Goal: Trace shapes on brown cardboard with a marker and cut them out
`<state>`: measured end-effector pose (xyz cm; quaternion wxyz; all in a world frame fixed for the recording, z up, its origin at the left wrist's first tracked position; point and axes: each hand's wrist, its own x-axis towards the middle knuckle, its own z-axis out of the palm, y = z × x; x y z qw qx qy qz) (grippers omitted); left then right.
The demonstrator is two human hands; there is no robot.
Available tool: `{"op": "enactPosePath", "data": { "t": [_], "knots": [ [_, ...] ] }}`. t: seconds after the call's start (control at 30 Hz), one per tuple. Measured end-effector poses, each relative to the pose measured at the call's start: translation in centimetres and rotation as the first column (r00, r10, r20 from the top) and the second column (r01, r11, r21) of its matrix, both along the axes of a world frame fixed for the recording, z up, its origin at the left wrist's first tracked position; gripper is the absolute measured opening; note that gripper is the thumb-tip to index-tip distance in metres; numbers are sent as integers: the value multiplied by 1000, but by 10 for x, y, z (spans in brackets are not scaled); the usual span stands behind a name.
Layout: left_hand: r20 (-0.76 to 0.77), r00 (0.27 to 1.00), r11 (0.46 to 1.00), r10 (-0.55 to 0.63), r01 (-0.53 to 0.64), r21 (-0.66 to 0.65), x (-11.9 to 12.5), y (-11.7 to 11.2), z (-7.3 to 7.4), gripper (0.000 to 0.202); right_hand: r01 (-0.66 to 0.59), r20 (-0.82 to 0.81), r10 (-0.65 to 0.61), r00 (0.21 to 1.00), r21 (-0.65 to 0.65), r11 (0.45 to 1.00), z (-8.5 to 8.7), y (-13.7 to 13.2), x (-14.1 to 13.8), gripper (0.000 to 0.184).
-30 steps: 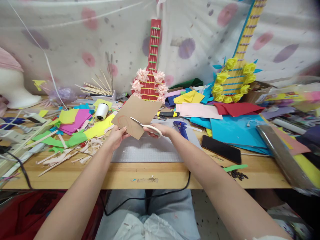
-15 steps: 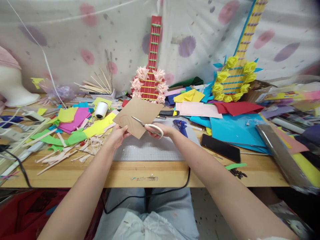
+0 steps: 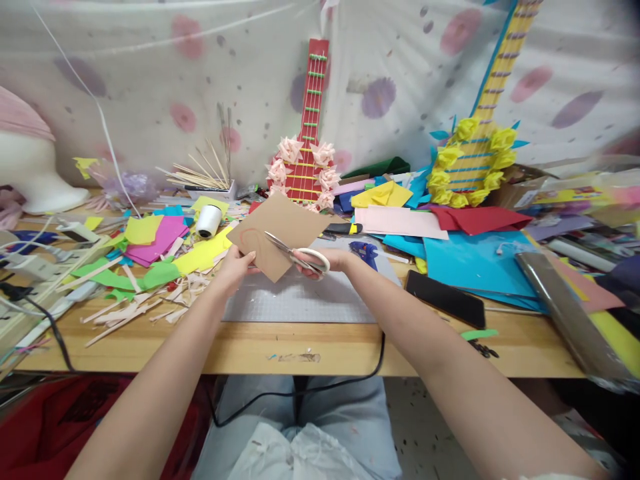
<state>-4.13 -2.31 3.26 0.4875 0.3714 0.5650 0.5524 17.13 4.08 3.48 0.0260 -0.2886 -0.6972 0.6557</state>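
My left hand (image 3: 241,265) pinches the lower left edge of a brown cardboard piece (image 3: 290,227). A reddish curved line is drawn on the cardboard near that hand. In my right hand (image 3: 313,262) is a pair of scissors (image 3: 319,256) with white handles, my fingers in the loops. The metal blades lie across the cardboard from its lower right edge and point to the upper left, toward the drawn curve. Whether the blades are fully together is hard to make out. Both hands are above a grey cutting mat (image 3: 320,300).
A blue glue gun (image 3: 365,253) and black phone (image 3: 445,298) lie right of the mat. Paper scraps (image 3: 135,310) and a white cylinder (image 3: 208,221) are on the left. Behind stand a red paper guitar (image 3: 311,107) and a yellow one (image 3: 467,163). Blue sheets (image 3: 475,263) lie rightward.
The scissor handles have spread apart and turned slightly. The cardboard has stayed in my left hand with little movement. The whole view has shifted a little.
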Motion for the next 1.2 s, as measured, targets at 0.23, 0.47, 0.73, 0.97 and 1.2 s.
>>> {"op": "enactPosePath", "data": {
  "t": [0.23,0.47,0.73,0.97,1.2],
  "knots": [
    [1,999,999,-41,41,-25,7,-2,3,19,67,-42,-63,997,104,992,2,-4,-7,54],
    [16,996,995,-87,88,-41,21,-5,6,26,98,64,-116,991,242,965,12,1,-11,56],
    [106,990,992,-91,100,-82,18,-4,3,22,136,27,-149,989,268,954,4,2,-11,50],
    [79,990,990,-115,121,-78,14,-2,6,23,175,0,-182,983,277,945,5,4,-17,49],
    [58,991,988,-121,126,-88,18,-6,3,19,187,64,-221,973,341,921,13,5,-28,54]
  ]
}}
